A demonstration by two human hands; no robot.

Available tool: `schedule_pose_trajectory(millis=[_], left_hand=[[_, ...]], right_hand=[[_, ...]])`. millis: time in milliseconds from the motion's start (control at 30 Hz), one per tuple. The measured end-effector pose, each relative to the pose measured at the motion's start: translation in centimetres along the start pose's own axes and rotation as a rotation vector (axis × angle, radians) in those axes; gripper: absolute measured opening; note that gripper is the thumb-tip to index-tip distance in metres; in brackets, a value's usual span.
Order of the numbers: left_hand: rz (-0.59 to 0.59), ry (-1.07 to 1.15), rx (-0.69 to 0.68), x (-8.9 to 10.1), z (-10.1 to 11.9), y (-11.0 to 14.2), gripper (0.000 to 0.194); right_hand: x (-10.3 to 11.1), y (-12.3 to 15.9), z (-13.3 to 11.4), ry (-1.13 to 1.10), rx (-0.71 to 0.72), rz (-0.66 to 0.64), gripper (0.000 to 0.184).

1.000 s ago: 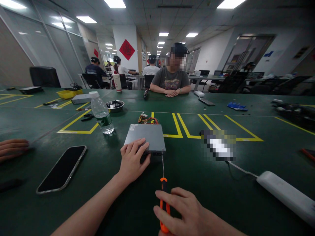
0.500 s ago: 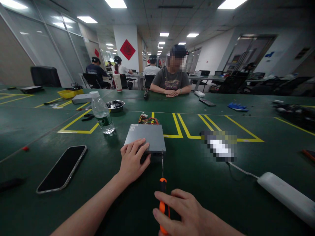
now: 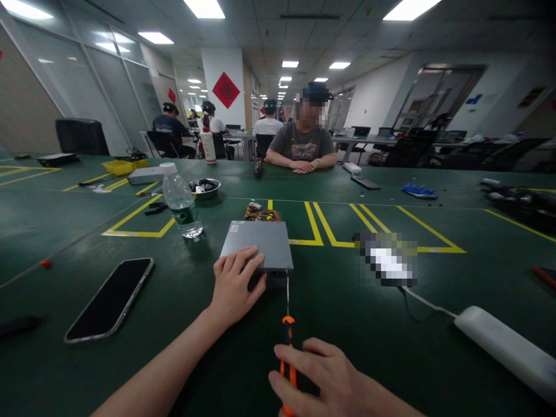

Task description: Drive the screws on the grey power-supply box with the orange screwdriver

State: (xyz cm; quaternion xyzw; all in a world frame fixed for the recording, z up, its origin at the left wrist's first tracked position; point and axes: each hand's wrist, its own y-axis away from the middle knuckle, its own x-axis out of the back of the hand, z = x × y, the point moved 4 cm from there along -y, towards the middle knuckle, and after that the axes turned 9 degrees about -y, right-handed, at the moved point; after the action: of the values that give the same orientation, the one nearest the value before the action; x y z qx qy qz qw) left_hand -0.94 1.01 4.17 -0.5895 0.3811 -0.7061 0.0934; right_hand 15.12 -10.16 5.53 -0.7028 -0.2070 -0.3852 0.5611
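Observation:
A grey metal computer power supply lies flat on the green table, its bundle of coloured wires at the far side. My left hand holds its near left part, fingers over the top and thumb at the front face. An orange-and-black screwdriver points away from me, its shaft reaching the front face near the right corner. Whether the tip sits in a screw is too small to tell. Around its handle are the closed fingers of my right hand, partly hiding it.
Left of the power supply stand a water bottle and a metal bowl; a phone lies nearer me. To the right are a blurred-out device on a cable and a white power strip. A person sits opposite.
The screwdriver handle has turned in my right hand, showing a different orange and black side. My right fingers shifted slightly. The left hand and power supply stay in place.

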Motion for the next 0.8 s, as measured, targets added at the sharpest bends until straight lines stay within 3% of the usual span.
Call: schedule_pose_trajectory(millis=[200,367,533,633,800], left_hand=[[-0.005,-0.004,-0.003,0.0,-0.1,0.0,0.03],[0.014,0.0,-0.005,0.0,0.0,0.0,0.03],[0.03,-0.003,-0.01,0.1,0.1,0.0,0.029],[0.025,-0.005,-0.007,0.1,0.1,0.0,0.029],[0.003,0.007,0.008,-0.3,-0.1,0.1,0.03]], right_hand=[[-0.8,1.1,0.4,0.015,-0.059,-0.003,0.024],[0.2,0.1,0.3,-0.011,-0.026,0.01,0.024],[0.6,0.0,0.1,0.014,-0.018,0.109,0.01],[0.5,0.7,0.2,0.01,-0.045,0.156,0.015],[0.2,1.0,0.3,0.009,-0.021,0.057,0.021]])
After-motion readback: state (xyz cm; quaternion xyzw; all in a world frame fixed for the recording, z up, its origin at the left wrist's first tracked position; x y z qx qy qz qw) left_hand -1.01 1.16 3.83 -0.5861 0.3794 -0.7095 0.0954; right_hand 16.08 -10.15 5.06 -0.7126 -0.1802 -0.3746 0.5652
